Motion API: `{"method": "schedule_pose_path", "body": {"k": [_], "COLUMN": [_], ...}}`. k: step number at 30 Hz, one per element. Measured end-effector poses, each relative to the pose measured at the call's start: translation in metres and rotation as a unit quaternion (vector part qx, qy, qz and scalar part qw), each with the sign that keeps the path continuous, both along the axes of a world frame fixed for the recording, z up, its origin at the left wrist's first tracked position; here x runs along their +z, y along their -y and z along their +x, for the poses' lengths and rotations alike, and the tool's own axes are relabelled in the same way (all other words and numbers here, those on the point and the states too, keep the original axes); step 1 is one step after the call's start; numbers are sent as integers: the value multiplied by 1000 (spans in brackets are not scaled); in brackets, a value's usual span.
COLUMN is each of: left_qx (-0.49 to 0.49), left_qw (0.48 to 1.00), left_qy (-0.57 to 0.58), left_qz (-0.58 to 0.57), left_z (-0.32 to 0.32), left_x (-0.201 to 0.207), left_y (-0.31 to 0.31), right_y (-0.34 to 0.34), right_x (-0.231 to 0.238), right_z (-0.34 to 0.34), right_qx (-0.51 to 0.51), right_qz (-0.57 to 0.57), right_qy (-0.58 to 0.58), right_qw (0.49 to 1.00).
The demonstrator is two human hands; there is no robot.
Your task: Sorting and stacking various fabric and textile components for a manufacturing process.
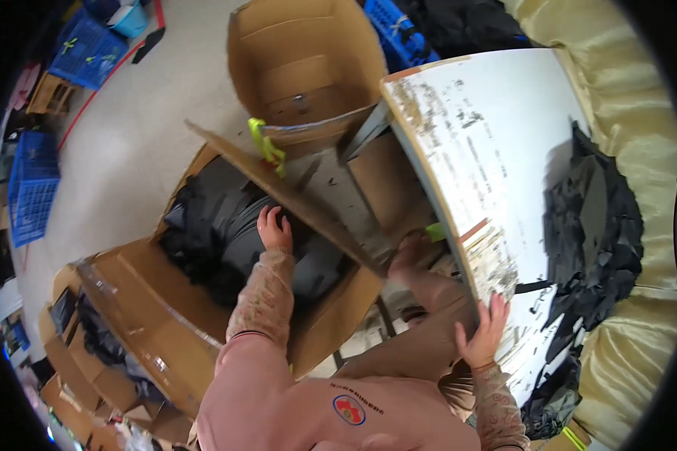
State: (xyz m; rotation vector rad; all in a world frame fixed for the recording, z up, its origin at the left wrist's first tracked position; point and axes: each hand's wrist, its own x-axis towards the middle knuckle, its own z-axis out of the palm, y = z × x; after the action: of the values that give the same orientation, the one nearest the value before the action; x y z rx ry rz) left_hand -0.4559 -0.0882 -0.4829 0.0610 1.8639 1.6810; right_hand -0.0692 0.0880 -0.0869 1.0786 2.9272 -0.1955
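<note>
My left hand (276,230) reaches over a cardboard box (195,319) on my left, fingers apart and slightly bent, near its raised flap (301,207). Beneath it, a heap of black and dark grey fabric pieces (229,210) fills the box; whether the fingertips touch them I cannot tell. My right hand (485,334) rests with spread fingers on the near edge of a white, worn tabletop (496,150), holding nothing. Along the far side of this table lies a pile of black cut pieces (598,218). A thin black strip (532,286) sticks out from the pile.
An open cardboard box (301,68) stands ahead, with a yellow-green strip (266,146) at its near rim. Blue baskets (34,188) line the left side. More cartons (90,361) sit at lower left. A shiny gold cloth (632,98) hangs behind the table.
</note>
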Motion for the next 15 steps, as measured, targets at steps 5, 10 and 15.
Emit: {"method": "schedule_pose_path", "body": {"k": [5,10,15], "left_qx": [201,261,343], "left_qw": [867,930,781], "left_qy": [-295,90,512], "left_qz": [-348,-242,97], "left_z": [45,81,98], "left_x": [45,-33,29], "left_y": [80,242,150], "right_y": [-2,0,4], "right_x": [6,0,2], "right_z": [1,-17,-7], "right_qx": [4,38,20], "right_qz": [42,13,46], "right_qy": [-1,-68,-32], "right_qw": [999,997,998]}}
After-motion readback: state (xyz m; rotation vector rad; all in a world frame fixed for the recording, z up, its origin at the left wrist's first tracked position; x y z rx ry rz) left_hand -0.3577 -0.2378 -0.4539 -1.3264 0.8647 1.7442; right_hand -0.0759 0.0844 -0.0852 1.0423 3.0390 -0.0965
